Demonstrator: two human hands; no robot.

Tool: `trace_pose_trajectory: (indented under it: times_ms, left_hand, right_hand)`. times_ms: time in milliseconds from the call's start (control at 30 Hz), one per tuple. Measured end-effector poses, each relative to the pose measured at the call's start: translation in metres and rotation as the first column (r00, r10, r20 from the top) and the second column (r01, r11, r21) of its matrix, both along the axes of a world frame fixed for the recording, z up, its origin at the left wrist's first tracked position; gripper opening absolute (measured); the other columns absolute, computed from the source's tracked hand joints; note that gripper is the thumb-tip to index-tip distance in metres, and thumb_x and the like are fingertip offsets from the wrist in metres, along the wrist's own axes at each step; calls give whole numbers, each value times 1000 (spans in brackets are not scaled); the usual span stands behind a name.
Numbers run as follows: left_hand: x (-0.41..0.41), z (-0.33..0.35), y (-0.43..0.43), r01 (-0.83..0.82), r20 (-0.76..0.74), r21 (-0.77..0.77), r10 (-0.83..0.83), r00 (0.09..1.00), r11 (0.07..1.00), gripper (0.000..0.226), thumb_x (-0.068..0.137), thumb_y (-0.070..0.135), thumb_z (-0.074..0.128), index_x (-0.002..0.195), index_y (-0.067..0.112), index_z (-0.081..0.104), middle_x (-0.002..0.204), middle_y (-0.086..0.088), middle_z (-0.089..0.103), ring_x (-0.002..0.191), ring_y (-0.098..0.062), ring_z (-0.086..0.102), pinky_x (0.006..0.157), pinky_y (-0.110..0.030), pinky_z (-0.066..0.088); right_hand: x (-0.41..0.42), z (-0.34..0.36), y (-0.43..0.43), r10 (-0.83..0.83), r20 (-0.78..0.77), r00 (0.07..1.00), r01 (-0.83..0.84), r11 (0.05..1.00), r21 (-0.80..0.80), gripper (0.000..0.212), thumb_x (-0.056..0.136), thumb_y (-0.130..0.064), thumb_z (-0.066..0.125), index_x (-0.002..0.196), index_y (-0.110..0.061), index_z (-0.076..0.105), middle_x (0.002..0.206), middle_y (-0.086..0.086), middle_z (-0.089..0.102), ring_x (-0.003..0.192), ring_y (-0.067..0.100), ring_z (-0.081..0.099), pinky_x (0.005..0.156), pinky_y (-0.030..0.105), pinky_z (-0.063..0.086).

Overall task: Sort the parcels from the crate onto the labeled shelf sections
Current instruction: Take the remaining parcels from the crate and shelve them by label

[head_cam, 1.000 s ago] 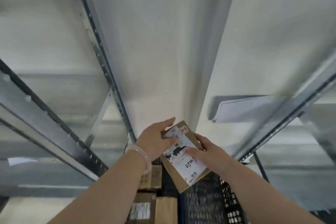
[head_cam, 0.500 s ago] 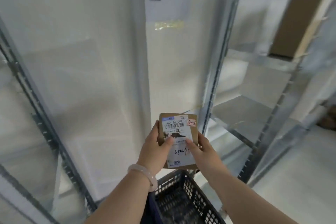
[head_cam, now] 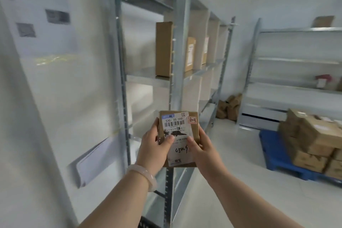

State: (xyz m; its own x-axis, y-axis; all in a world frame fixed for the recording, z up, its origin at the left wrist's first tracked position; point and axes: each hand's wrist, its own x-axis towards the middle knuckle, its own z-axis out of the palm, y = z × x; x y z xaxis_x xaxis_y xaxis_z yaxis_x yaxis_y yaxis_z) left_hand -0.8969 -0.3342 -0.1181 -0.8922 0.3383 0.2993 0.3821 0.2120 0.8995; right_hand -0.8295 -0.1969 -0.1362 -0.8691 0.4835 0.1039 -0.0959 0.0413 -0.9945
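In the lower centre of the frame, I've got one parcel (head_cam: 178, 139) held up in front of the shelf rack (head_cam: 176, 87), label facing me. My left hand (head_cam: 153, 146) grips its left edge, thumb pressed on the label, fingers wrapped behind. My right hand (head_cam: 202, 149) does the same on the right edge. The red tag (head_cam: 192, 120) at the label's top right reads 2-3, probably the target section. Status: the parcel is in the air, touching no shelf, so this one is not placed yet. Looks done already: a tall brown box (head_cam: 163, 48) and a smaller labelled box (head_cam: 190, 53) stand upright on the mid-level shelf, upper centre. There are more brown shapes behind them, too blurred to count. I can't read any section labels on the rack from here. To do: match 2-3 to a section and set this one down. The crate is nearly out of shot. Only a dark perforated edge (head_cam: 147, 225) shows at bottom centre, which I take for it, so the remaining count is unknown. Cartons (head_cam: 314, 135) sit stacked on a blue pallet (head_cam: 273, 153) at the right. I can't tell if they're in scope.
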Motion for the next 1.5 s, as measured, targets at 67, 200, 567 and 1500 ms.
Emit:
trace_pose_trajectory:
  times_ms: [67,200,567,1500]
  left_hand:
    - [9,7,38,39,-26,9,-38,999,999,40,93,33,61,131,39,51,116,14,61,108,-7,58,86,-30,52]
    - [40,23,124,158,-57,45,-155,986,986,32,94,23,62,116,43,51,100,25,62,87,12,56,68,-10,46]
    - [109,25,364,222,-88,73,-215,973,972,39,93,28,63,132,27,54,109,15,63,95,2,60,71,-14,48]
    - [-174,-30,648,360,47,-11,-359,932,933,41,94,29,62,133,34,51,119,6,62,104,-13,63,56,-7,48]
  right_hand:
    - [16,9,35,-47,-28,999,47,999,18,54,94,-32,61,142,-47,40,115,-18,69,105,5,66,94,43,54]
    - [55,22,114,-141,-78,987,143,989,25,55,95,-27,59,144,-40,38,119,-12,67,104,3,64,88,32,56]
    - [140,31,333,-295,-50,954,299,950,89,55,97,-33,55,146,-45,33,110,-19,66,99,4,64,88,34,56]
    - [-110,-16,598,-363,128,923,371,927,-47,57,100,-23,51,149,-38,26,119,-10,65,86,2,70,61,19,56]
